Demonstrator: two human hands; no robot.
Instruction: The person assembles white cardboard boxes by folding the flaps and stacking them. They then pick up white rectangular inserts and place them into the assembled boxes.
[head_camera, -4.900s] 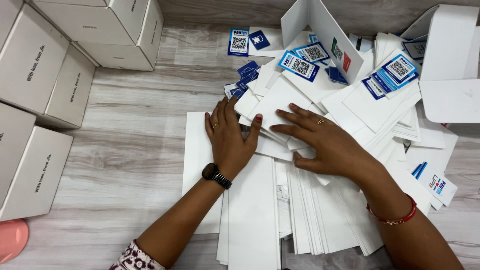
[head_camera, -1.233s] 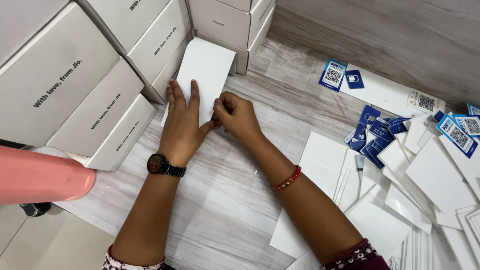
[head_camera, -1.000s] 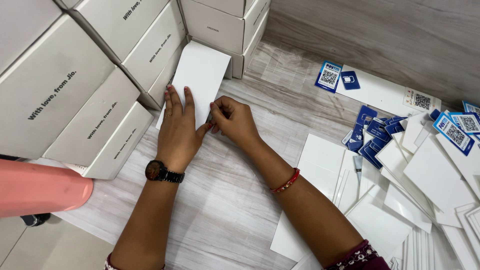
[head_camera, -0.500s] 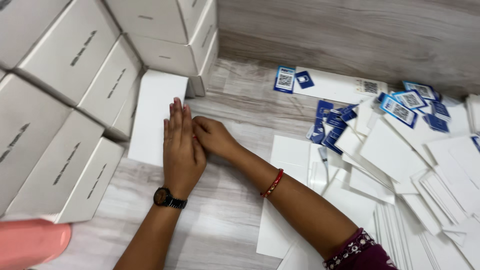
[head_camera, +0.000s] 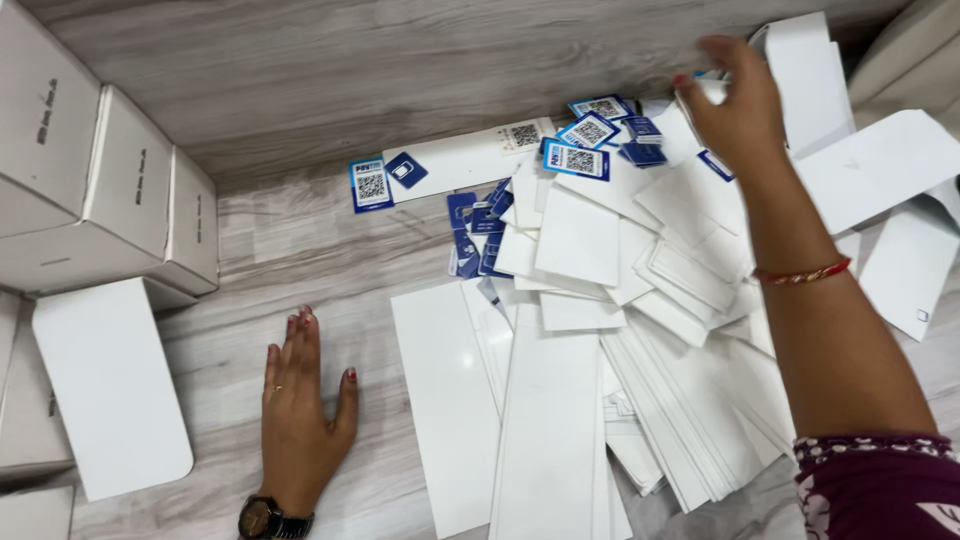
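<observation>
Reaching toward 1 o'clock, our right hand (head_camera: 735, 105) seems to pinch a white card (head_camera: 712, 90) from the pile (head_camera: 640, 330); blur hides the grip. Our left hand (head_camera: 300, 400) lies flat, fingers spread, at 7 o'clock on the floor (head_camera: 300, 250), so we judge picking is underway and lifting needs 1 clean sheet.

Right hand (head_camera: 735, 105) blurred — its fingertips' hold unclear.

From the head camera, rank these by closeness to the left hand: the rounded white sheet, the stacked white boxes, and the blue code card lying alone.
Left hand rests flat on the floor.
1. Rounded white sheet, just to its left.
2. Blue code card, ahead, slightly right.
3. Stacked white boxes, far left, ahead.
</observation>
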